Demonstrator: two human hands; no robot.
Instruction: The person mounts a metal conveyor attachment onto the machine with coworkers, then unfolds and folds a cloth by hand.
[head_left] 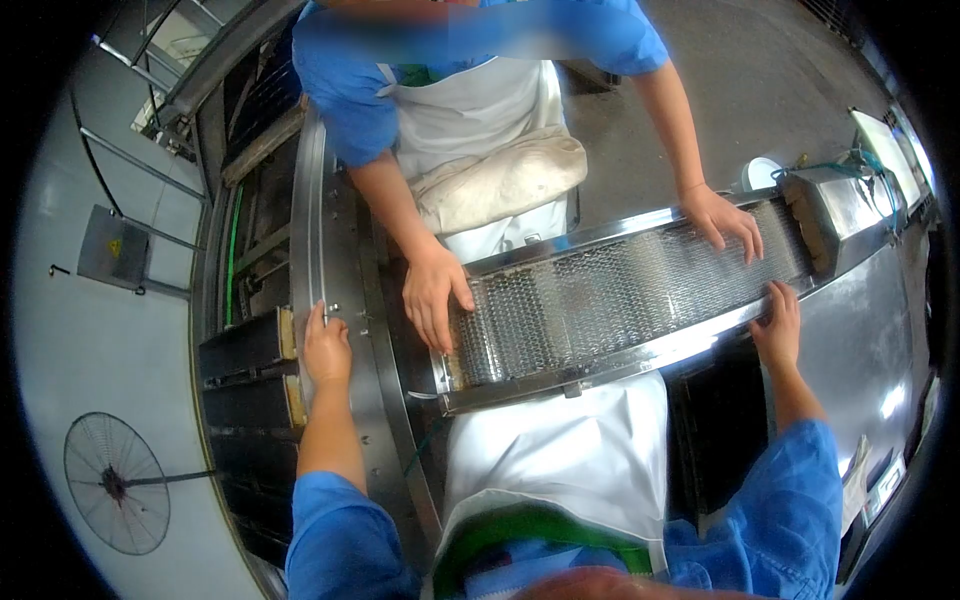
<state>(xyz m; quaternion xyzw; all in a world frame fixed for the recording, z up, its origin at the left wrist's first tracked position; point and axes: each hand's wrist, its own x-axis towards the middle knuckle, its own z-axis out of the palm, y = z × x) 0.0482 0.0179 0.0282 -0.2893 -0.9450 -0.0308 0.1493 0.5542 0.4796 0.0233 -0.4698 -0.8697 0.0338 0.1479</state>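
Steel wire mesh makes the long conveyor belt (620, 300), which runs in my view from near the centre toward 3 o'clock, and whether it is moving I cannot tell. This belt is the thing I attend to most, because its open links could catch a fingertip if it moved. At 12 o'clock a co-worker in a white apron (470, 110) leans close above it; a loose fold of the cloth could be drawn in by contact with a moving part. At 10 o'clock stands the long steel rail (305, 220) of another machine. Between 2 and 3 o'clock, the belt meets a steel housing (850, 210), and I judge the gap there a pinching place.

The co-worker's one hand (435, 290) is at the belt's end near the centre, and the other (722, 225) is over the mesh with fingers spread; a sudden start would endanger both. My right hand (778, 325), at 3 o'clock, has its fingers apart and bent at the near side frame; slipping inward would bring them onto the mesh. My left hand (328, 350), toward 8 o'clock, has curled fingers by the rail. Whether they grip something small, I cannot tell.
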